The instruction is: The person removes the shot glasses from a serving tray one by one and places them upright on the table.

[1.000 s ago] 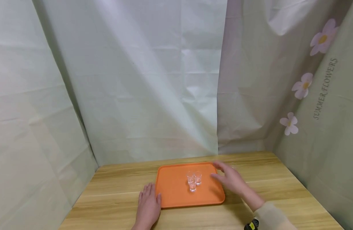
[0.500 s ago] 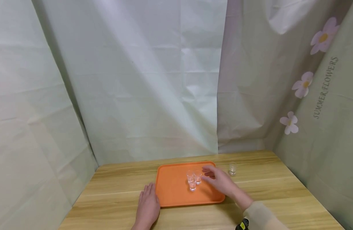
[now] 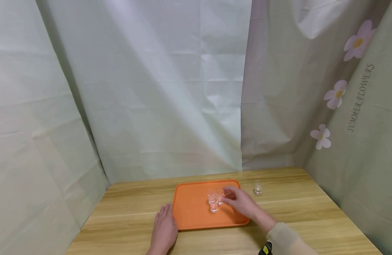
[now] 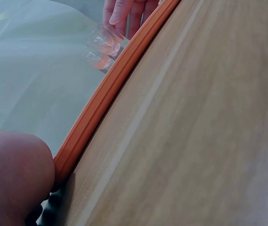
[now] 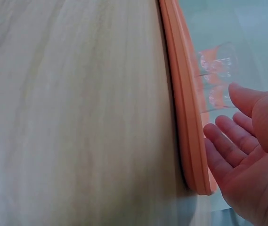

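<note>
My left hand (image 3: 164, 226) lies flat on the table against the left edge of an orange tray (image 3: 190, 209); in the left wrist view part of that hand (image 4: 16, 174) touches the tray's rim. Three clear shot glasses stand upright in a tight cluster on the tray: a left glass (image 3: 211, 194), a right glass (image 3: 219, 193) and a front glass (image 3: 214, 208). Over the tray's right side is my right hand (image 3: 242, 204), thumb and fingers spread, fingertips right at the right glass. In the right wrist view, a gap separates the thumb (image 5: 247, 98) from the bent fingers.
Another clear shot glass (image 3: 258, 187) stands on the wooden table (image 3: 288, 209), beyond the tray's right edge. Pale curtains (image 3: 170, 106) enclose the table at the back and both sides. A watch (image 3: 265, 248) sits at the right sleeve.
My right hand has moved left from the tray's right edge to the right glass, uncovering the shot glass on the table. The left hand has stayed by the tray, its thumb drawn in.
</note>
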The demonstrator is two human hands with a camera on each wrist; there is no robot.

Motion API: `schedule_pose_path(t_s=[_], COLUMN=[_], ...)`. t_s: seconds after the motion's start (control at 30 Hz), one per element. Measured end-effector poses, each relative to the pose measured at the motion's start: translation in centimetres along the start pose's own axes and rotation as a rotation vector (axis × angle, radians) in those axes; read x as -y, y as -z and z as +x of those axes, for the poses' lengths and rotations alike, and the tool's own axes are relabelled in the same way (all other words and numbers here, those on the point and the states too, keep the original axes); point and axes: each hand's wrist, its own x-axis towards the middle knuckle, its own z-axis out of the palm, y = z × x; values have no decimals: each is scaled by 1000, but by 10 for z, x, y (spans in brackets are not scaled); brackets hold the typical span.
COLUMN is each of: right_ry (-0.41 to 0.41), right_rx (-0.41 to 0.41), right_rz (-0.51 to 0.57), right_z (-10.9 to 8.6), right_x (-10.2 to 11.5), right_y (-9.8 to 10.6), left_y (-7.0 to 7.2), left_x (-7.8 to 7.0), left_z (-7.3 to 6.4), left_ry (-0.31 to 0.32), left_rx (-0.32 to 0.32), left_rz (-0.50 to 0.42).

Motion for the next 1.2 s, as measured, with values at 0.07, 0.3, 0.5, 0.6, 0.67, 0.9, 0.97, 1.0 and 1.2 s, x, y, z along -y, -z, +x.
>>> schedule_pose_path(t_s=[0.07,0.3,0.5,0.6,0.67,0.9,0.97,1.0,1.2], right_ry=[5,26,3,-8,-9,-21,-28,-30,-44], right_rx=[-3,-11,-14,-16,-21,-47,-55,-58,-75], right_rz=[11,28,15,12,12,-12,-24,-27,-35], right_z=[0,2,5,6,6,6,7,7,7], right_x=[0,0,-2,-3,-3,-2,-1,0,4], right_y=[-2,-8,-11,-12,-13,-17,-18,-19,-21], left_y=[0,-2,-1,0,0,-1,-2,-3,-4], left_x=[0,2,1,0,0,0,1,2,5], left_z=[0,0,-1,-1,-1,-1,-1,-1,-1], left_ry=[1,-8,3,10,15,2,-5,-10,-28], left_rx=[3,-6,3,6,11,12,5,3,-22], left_rz=[1,15,6,-3,-3,15,17,20,1])
